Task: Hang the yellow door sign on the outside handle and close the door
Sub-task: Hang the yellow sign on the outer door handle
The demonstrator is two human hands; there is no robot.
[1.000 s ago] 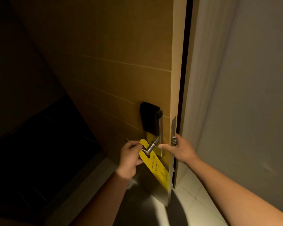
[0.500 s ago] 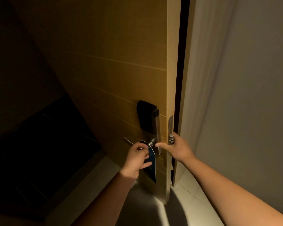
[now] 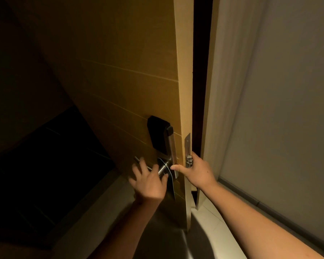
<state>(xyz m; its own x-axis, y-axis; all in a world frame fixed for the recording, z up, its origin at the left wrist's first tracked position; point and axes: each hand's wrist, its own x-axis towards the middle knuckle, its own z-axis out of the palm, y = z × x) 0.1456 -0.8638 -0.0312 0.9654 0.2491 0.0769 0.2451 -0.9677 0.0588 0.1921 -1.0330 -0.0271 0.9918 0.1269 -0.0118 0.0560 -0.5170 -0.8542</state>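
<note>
I see the door sign (image 3: 170,181) hanging edge-on from the handle (image 3: 162,170), its long axis pointing down. My left hand (image 3: 148,182), fingers spread and holding nothing, is just left of the handle. My right hand (image 3: 196,172) is closed around the door (image 3: 120,81) edge right of the handle, so I judge it is nearer for the closing.

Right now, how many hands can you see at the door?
2. The left hand is open, fingers spread, by the lever handle where the sign hangs. The right hand grips the door edge beside the latch.

Edge-on door sign (image 3: 171,181) on handle (image 3: 162,168)
</note>
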